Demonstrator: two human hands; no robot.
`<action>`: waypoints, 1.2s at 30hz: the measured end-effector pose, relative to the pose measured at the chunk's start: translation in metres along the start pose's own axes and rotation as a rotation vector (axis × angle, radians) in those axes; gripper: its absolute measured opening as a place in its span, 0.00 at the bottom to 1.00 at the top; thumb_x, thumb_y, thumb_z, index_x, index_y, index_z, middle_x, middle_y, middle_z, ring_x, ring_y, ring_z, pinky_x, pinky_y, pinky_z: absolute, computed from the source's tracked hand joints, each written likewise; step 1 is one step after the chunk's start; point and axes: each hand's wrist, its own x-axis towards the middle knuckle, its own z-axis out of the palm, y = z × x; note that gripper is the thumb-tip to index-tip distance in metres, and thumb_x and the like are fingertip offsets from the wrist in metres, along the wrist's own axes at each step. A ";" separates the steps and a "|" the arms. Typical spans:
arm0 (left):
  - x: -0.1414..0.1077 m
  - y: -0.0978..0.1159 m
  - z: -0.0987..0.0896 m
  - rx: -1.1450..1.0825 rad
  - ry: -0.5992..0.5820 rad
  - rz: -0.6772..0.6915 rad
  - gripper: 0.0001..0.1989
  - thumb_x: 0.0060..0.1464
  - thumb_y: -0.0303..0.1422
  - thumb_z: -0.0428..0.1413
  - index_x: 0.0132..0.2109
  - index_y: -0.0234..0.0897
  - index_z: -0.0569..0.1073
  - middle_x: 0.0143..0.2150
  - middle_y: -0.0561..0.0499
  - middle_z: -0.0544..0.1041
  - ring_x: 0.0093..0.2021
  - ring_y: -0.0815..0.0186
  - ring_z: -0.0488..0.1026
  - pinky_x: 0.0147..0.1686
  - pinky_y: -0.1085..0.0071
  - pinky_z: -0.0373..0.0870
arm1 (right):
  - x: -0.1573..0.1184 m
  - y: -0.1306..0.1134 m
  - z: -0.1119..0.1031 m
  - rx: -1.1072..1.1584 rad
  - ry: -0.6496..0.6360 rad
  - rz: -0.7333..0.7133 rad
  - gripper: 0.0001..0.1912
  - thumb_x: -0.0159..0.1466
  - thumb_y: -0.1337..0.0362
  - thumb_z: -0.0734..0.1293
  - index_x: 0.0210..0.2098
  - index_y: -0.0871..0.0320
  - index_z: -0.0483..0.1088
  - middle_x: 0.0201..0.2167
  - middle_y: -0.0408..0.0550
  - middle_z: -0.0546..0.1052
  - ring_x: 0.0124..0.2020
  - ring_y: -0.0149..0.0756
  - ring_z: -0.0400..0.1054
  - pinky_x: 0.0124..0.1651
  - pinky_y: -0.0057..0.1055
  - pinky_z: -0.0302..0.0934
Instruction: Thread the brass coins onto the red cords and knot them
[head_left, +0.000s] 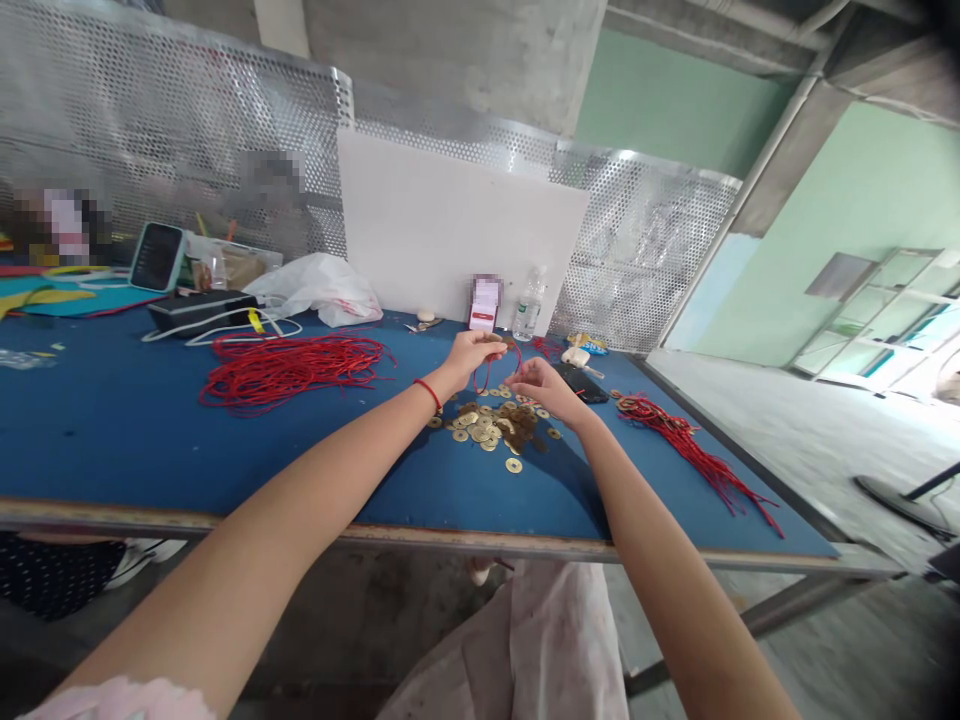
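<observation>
My left hand [471, 356] is raised above the blue table, its fingers closed on a few brass coins [504, 341] with a red cord [484, 383] hanging from them in a loop. Just to the right, my right hand [546, 388] has its thumb and fingertips pinched at the cord's lower part. Beneath both hands lies a loose heap of round brass coins [487, 430], several with square holes. One single coin [514, 465] lies apart at the near side of the heap. A red bracelet [429, 394] circles my left wrist.
A large bundle of red cords [292, 370] lies left. Corded coins with red tails [675, 440] lie right, beside a black phone [581, 383]. A lit phone [485, 300] and water bottle [529, 305] stand behind. A plastic bag [322, 288] is at back left.
</observation>
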 end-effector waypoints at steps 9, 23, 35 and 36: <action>0.006 -0.004 -0.011 -0.010 0.103 0.004 0.06 0.36 0.24 0.64 0.26 0.31 0.75 0.24 0.51 0.75 0.26 0.71 0.70 0.32 0.71 0.65 | -0.007 -0.025 -0.018 0.532 0.102 -0.065 0.14 0.54 0.61 0.72 0.40 0.52 0.68 0.37 0.41 0.79 0.33 0.28 0.72 0.40 0.27 0.68; 0.005 -0.002 -0.022 0.037 0.119 -0.046 0.08 0.39 0.24 0.64 0.27 0.32 0.72 0.24 0.52 0.74 0.26 0.72 0.70 0.33 0.72 0.66 | -0.003 0.005 -0.067 0.572 0.837 -0.245 0.19 0.54 0.61 0.58 0.46 0.52 0.64 0.63 0.48 0.64 0.62 0.36 0.62 0.52 0.36 0.67; 0.010 -0.007 -0.022 0.260 0.071 0.109 0.04 0.40 0.24 0.61 0.26 0.33 0.73 0.23 0.51 0.74 0.25 0.68 0.70 0.33 0.69 0.67 | 0.002 0.006 -0.065 0.267 1.103 -0.200 0.18 0.58 0.49 0.63 0.38 0.55 0.69 0.33 0.46 0.77 0.28 0.30 0.69 0.25 0.26 0.60; 0.011 -0.009 -0.023 0.314 0.049 0.144 0.04 0.40 0.24 0.61 0.26 0.33 0.73 0.22 0.52 0.74 0.25 0.67 0.70 0.33 0.69 0.66 | 0.002 0.004 -0.063 0.227 1.109 -0.196 0.19 0.58 0.48 0.63 0.38 0.56 0.70 0.29 0.44 0.75 0.24 0.29 0.65 0.23 0.25 0.57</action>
